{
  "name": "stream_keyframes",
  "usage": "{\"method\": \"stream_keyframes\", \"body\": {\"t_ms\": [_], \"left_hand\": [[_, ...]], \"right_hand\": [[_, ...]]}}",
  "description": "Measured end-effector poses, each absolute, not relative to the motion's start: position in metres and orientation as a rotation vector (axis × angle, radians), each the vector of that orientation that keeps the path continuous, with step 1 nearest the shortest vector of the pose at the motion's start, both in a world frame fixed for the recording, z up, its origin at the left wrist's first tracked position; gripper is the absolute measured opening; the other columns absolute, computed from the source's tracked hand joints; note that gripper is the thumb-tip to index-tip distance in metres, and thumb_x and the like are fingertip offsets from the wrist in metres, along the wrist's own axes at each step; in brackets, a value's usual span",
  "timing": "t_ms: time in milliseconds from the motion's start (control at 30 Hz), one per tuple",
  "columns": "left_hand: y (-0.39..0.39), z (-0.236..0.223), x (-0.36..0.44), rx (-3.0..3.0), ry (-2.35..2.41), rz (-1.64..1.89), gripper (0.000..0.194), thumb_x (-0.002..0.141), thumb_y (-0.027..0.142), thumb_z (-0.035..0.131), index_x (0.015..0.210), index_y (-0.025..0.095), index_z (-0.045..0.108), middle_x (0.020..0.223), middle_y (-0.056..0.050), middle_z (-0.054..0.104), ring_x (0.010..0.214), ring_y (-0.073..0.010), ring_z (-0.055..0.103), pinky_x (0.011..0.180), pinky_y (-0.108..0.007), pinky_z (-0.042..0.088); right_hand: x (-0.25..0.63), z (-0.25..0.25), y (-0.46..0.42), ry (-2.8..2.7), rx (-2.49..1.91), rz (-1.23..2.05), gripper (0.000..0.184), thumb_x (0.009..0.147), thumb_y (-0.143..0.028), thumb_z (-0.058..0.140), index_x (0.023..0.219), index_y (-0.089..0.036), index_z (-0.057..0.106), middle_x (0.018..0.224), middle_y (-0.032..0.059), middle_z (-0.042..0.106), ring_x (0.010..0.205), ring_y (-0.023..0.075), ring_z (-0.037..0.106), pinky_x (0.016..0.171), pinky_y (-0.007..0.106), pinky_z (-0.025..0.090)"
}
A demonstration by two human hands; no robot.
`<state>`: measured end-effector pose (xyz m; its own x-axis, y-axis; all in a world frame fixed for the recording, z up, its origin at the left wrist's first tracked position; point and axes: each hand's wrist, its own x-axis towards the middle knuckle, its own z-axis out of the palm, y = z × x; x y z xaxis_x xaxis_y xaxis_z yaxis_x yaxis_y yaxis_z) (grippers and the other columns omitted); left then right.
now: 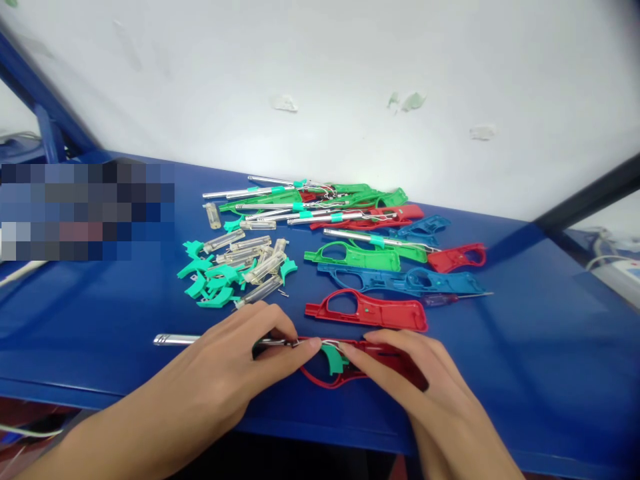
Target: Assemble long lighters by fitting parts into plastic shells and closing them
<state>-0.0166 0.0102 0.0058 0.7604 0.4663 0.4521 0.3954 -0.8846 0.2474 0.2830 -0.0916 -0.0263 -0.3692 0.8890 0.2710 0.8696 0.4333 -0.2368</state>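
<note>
My left hand (235, 363) is closed around the inner end of a silver metal lighter tube (175, 339), its thumb and finger pinching beside thin wires. The tube points left. My right hand (425, 373) grips a red lighter shell half (400, 363), fingers along its far edge and thumb tip by a white wire (330, 343). A teal trigger (334, 360) sits in the shell's finger loop. My hands cover much of the shell's inside. Just beyond them lies another red shell half (395, 313).
Clear fuel tanks (263, 263) and several teal triggers (217, 277) are heaped at centre left. Farther back are metal tubes (270, 208) with wires. Green (370, 257) and blue shell halves (380, 280) lie right of centre, near a screwdriver (445, 300). A white wall (320, 60) stands behind the blue table (540, 347).
</note>
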Motion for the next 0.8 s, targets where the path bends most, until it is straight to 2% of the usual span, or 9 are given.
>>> {"method": "stream_keyframes", "body": {"t_ms": [167,267,367,433,533,600,700,800], "left_hand": [[0.008,0.004,-0.021,2.824,0.697,0.773,0.05,0.115,0.005,0.037,0.144,0.025,0.073,0.107,-0.005,0.072,0.087,-0.0159,0.068,0.081,-0.024,0.061],[0.005,0.001,-0.026,2.818,0.691,0.744,0.052,0.114,0.003,0.04,0.153,0.024,0.068,0.114,-0.007,0.074,0.098,-0.0178,0.07,0.092,-0.027,0.06],[0.004,-0.002,-0.027,2.819,0.7,0.768,0.05,0.114,0.004,0.044,0.155,0.023,0.065,0.122,-0.008,0.075,0.113,-0.0202,0.069,0.105,-0.033,0.056],[0.005,-0.001,-0.028,2.821,0.824,0.925,0.042,0.114,0.006,0.051,0.147,0.024,0.069,0.122,-0.006,0.075,0.113,-0.0201,0.069,0.106,-0.034,0.055],[0.013,0.006,-0.033,2.768,1.162,1.187,0.023,0.112,0.011,0.061,0.125,0.026,0.072,0.113,-0.001,0.075,0.1,-0.018,0.068,0.095,-0.033,0.055],[0.022,0.011,-0.04,2.748,1.331,1.18,0.015,0.114,0.022,0.059,0.113,0.028,0.072,0.106,0.001,0.075,0.094,-0.0186,0.065,0.083,-0.033,0.053],[0.034,0.012,-0.051,2.768,1.374,1.049,0.023,0.114,0.038,0.057,0.106,0.033,0.078,0.102,0.003,0.076,0.089,-0.0207,0.069,0.074,-0.033,0.053],[0.042,0.007,-0.057,2.747,1.369,0.906,0.025,0.11,0.05,0.063,0.105,0.033,0.082,0.098,0.0,0.079,0.078,-0.0226,0.074,0.067,-0.034,0.054]], "right_hand": [[0.289,-0.022,-0.087,-2.256,-1.39,0.079,0.08,0.097,-0.002,0.05,0.166,-0.042,0.057,0.155,0.002,0.069,0.141,0.0185,0.069,0.112,0.03,0.064],[0.289,-0.022,-0.084,-2.195,-1.396,0.078,0.062,0.107,-0.01,0.054,0.16,-0.041,0.064,0.151,0.0001,0.074,0.135,0.0174,0.075,0.108,0.026,0.065],[0.286,-0.021,-0.083,-2.161,-1.381,0.045,0.049,0.11,-0.021,0.063,0.155,-0.039,0.068,0.148,-0.0007,0.076,0.129,0.0163,0.078,0.106,0.023,0.065],[0.286,-0.021,-0.083,-2.124,-1.368,0.014,0.044,0.111,-0.026,0.065,0.153,-0.038,0.069,0.148,-0.0004,0.076,0.128,0.0151,0.079,0.106,0.021,0.064],[0.285,-0.02,-0.084,-1.995,-1.412,0.014,0.036,0.113,-0.028,0.063,0.146,-0.037,0.072,0.143,-0.0001,0.077,0.125,0.0127,0.08,0.104,0.017,0.063],[0.284,-0.019,-0.085,-1.929,-1.433,0.033,0.031,0.114,-0.028,0.062,0.141,-0.036,0.074,0.138,-0.0002,0.078,0.122,0.0117,0.081,0.102,0.015,0.063],[0.281,-0.018,-0.084,-1.907,-1.436,0.046,0.029,0.114,-0.028,0.062,0.138,-0.035,0.075,0.135,0.0006,0.078,0.117,0.0124,0.083,0.098,0.015,0.065],[0.281,-0.018,-0.084,-1.903,-1.448,0.039,0.027,0.113,-0.029,0.062,0.136,-0.035,0.077,0.133,0.0014,0.079,0.113,0.0132,0.084,0.095,0.015,0.066]]}}
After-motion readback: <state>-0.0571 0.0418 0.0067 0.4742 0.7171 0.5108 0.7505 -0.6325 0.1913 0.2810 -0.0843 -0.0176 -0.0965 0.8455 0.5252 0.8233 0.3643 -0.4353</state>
